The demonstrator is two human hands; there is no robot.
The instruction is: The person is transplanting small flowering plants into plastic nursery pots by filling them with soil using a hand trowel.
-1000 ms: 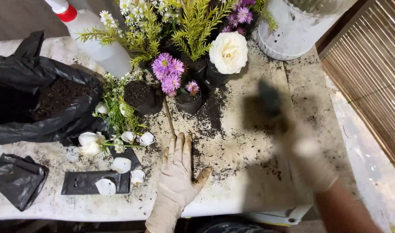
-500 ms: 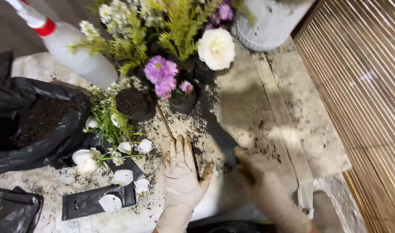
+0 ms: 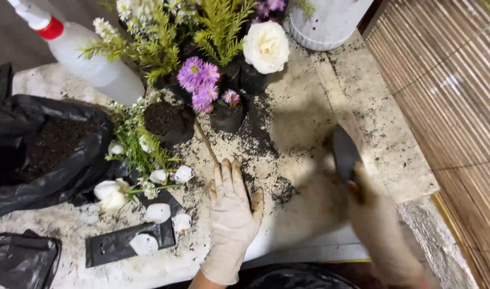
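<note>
On soil-strewn stone table (image 3: pixel 309 112), left hand (image 3: pixel 231 217) flat, right hand (image 3: pixel 381 225) gripping trowel (image 3: pixel 345 152)

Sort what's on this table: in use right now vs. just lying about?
In use:
left hand, flat on the table
right hand, blurred, holding a dark trowel
spilled soil

Lying about:
spray bottle
soil bag
white rose
purple flowers
loose petals

Soil-strewn pale table (image 3: pixel 309 101), soil bag (image 3: pixel 47 150), potted flowers (image 3: pixel 202 85)
</note>
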